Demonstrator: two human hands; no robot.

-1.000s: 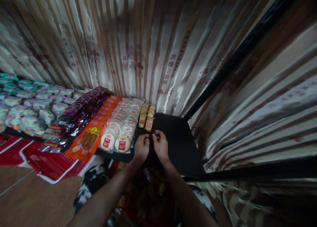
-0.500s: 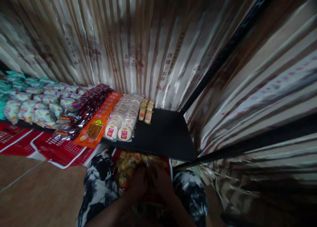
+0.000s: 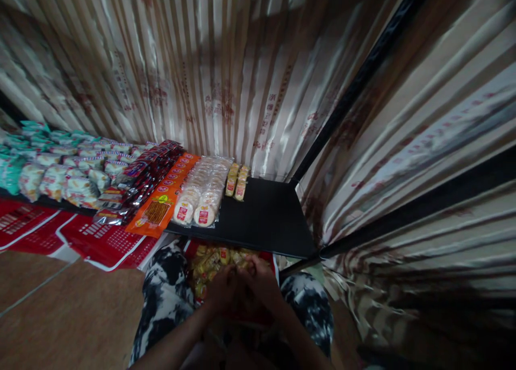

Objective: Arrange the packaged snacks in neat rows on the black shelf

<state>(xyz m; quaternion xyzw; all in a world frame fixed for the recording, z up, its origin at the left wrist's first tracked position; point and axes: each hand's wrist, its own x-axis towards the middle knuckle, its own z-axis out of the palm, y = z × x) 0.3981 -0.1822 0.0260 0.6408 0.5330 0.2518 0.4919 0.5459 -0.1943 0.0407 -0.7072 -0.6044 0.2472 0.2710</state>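
Between my knees sits a red bag (image 3: 274, 270) filled with small snack packets (image 3: 205, 268) in yellowish wrappers. Over its near side are my left hand (image 3: 221, 288) and my right hand (image 3: 260, 277), close together with curled fingers. It is too dark to make out what they hold. Just beyond the bag, a black shelf (image 3: 266, 214) carries two short rows of the same yellow-wrapped packets (image 3: 236, 182). Left of these stand two rows of round white crackers (image 3: 204, 214) in clear wrappers.
Further left along the shelf lie an orange snack pack (image 3: 157, 211), dark red packets (image 3: 149, 168), white bags (image 3: 80, 187) and green bags (image 3: 8, 168). Red sheeting (image 3: 108, 241) hangs below. A pleated curtain (image 3: 226, 90) and black posts (image 3: 342, 112) border the shelf.
Both hands have risen slightly from among the packets, and their fingers have drawn together. The view has shifted a little; the rows on the shelf stay the same.
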